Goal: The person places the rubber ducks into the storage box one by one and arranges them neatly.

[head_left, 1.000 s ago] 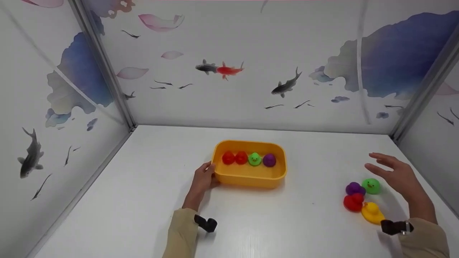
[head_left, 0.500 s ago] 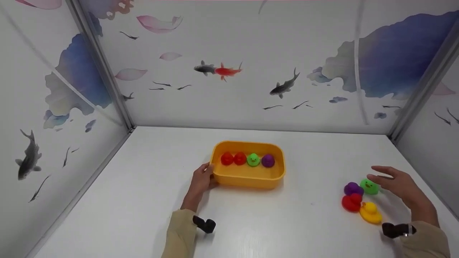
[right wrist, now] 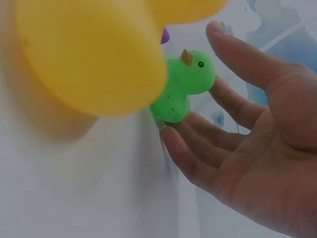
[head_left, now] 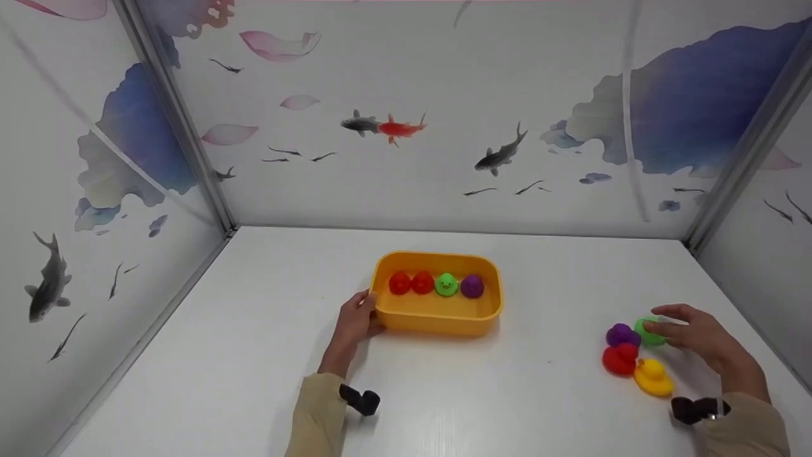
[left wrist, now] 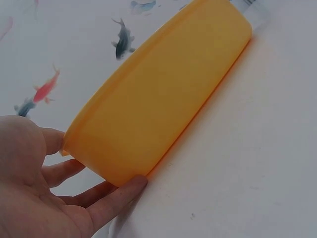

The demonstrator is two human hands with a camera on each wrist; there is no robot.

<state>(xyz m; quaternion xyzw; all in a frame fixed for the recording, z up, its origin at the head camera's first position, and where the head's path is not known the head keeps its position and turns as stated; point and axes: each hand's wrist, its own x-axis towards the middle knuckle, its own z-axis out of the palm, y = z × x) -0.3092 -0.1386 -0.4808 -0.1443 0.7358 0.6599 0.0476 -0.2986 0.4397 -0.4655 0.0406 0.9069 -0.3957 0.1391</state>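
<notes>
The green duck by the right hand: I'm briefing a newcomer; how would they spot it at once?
On the white table, look right of the yellow tray to the cluster of four ducks. The green duck sits at its back right, by the right hand. Of these, only it is green.

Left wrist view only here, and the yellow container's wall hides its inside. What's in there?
Observer: In the head view, the yellow container holds, left to right, a red toy, another red toy, a green duck and a purple toy.
Operator: My view doesn't show the other hand. Where is it?
Observer: The right hand is right by a second green duck.
Operator: Any other toys near that one?
Observer: Yes: a purple duck, a red duck and a yellow duck, grouped with it on the white table.
</notes>
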